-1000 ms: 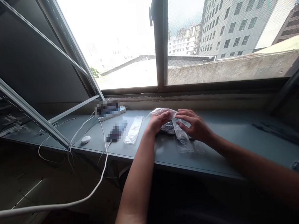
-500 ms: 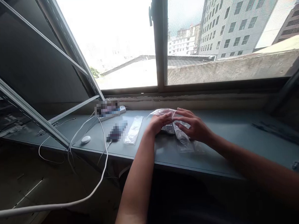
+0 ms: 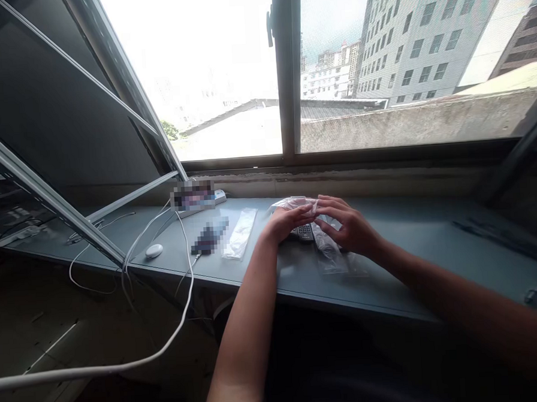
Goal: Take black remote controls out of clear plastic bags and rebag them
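Observation:
My left hand [image 3: 285, 222] is over the desk, its fingers pointing right and closed against a clear plastic bag [image 3: 298, 200]. The film bunches around and behind those fingers, and the exact grip is partly hidden. From the right comes my right hand [image 3: 348, 225], fingers spread, thumb apart from the index finger, fingertips touching or very near the bag's right edge. Below both hands lies a dark device with a number keypad [image 3: 305, 232], mostly covered, so its kind is unclear. Another clear plastic bag [image 3: 333, 259] lies crumpled under my right hand.
On the grey desk [image 3: 411, 265], left of my hands, are a flat clear packet [image 3: 240, 235], a blurred-out item with a cable [image 3: 211, 235] and a white round object [image 3: 154, 251]. A white power strip [image 3: 219, 196] sits behind. A thick white cable [image 3: 168, 344] crosses the lower left.
The fingers of my left hand and the film have shifted slightly, and a little more of the keypad shows. My right hand stays almost in place, its fingertips close to the left ones.

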### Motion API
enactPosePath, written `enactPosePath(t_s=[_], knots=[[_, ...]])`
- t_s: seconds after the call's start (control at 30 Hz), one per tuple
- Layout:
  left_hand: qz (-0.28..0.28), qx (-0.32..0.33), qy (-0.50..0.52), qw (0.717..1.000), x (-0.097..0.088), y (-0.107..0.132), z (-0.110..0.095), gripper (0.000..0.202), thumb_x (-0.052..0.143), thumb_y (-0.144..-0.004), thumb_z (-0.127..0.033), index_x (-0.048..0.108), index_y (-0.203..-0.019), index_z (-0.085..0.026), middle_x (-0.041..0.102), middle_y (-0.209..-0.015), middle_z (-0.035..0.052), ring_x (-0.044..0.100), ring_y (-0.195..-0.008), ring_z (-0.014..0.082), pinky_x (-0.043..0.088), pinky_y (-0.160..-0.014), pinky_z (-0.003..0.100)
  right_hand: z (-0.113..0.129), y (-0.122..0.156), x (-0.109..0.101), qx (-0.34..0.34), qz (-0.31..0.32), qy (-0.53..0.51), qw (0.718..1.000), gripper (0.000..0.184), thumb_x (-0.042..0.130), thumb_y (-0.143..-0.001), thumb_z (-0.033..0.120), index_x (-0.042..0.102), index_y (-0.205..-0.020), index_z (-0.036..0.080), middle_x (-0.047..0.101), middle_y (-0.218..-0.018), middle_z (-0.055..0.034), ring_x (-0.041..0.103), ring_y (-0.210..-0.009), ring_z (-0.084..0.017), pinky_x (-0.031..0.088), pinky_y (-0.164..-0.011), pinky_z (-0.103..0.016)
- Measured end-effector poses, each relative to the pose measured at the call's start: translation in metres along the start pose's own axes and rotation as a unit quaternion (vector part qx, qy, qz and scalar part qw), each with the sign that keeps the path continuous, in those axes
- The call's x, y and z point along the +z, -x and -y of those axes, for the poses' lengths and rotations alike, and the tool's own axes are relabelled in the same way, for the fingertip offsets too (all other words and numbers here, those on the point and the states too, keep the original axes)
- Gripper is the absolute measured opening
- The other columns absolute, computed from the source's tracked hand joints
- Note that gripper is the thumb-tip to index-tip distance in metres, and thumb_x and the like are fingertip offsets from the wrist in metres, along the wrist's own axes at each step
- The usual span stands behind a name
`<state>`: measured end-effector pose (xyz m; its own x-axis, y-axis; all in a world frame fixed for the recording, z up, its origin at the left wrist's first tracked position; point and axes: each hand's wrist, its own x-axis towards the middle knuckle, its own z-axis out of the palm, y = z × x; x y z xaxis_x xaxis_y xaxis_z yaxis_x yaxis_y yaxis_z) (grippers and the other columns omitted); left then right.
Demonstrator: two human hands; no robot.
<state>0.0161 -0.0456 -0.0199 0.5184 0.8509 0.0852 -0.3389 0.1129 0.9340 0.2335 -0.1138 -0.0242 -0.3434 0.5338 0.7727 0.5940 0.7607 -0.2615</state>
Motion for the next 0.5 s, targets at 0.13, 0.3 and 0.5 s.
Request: enactPosePath(t_s=[0.13, 0.3, 0.5], knots=[[0.0, -0.009, -0.005, 1.0, 0.0024, 0.0019, -0.0013, 0.036, 0.097, -0.089, -0.028, 0.085, -0.118, -0.009, 0.082, -0.126, 0.0226, 0.08, -0.12, 0.0308, 0.055, -0.126, 0.055, 0.0007, 0.0001, -0.0009, 0.006, 0.003, -0.01, 1.0, 0.018, 0.072, -0.106, 0.026, 0.079, -0.122, 0.03, 0.079, -0.143, -0.01, 0.064, -0.15, -0.04, 0.057, -0.12, -0.069], [-0.003, -0.004, 0.009, 1.0, 0.002, 0.0009, -0.0007, 0.035, 0.097, -0.089, -0.028, 0.085, -0.116, -0.008, 0.083, -0.126, 0.0219, 0.081, -0.116, 0.0286, 0.054, -0.127, 0.053, -0.0005, 0.0012, 0.0006, 0.023, -0.004, -0.002, 1.0, 0.021, 0.071, -0.107, 0.029, 0.075, -0.128, 0.03, 0.079, -0.141, -0.0107, 0.066, -0.148, -0.04, 0.058, -0.119, -0.067], [0.022, -0.014, 0.027, 0.999, 0.0022, 0.0019, -0.0006, 0.035, 0.095, -0.091, -0.027, 0.084, -0.117, -0.007, 0.082, -0.128, 0.0222, 0.082, -0.119, 0.03, 0.054, -0.127, 0.055, -0.0027, 0.0015, 0.0025, 0.018, -0.003, 0.017, 1.0, 0.037, 0.071, -0.108, 0.034, 0.073, -0.145, 0.025, 0.078, -0.144, -0.0159, 0.068, -0.144, -0.041, 0.058, -0.118, -0.067]])
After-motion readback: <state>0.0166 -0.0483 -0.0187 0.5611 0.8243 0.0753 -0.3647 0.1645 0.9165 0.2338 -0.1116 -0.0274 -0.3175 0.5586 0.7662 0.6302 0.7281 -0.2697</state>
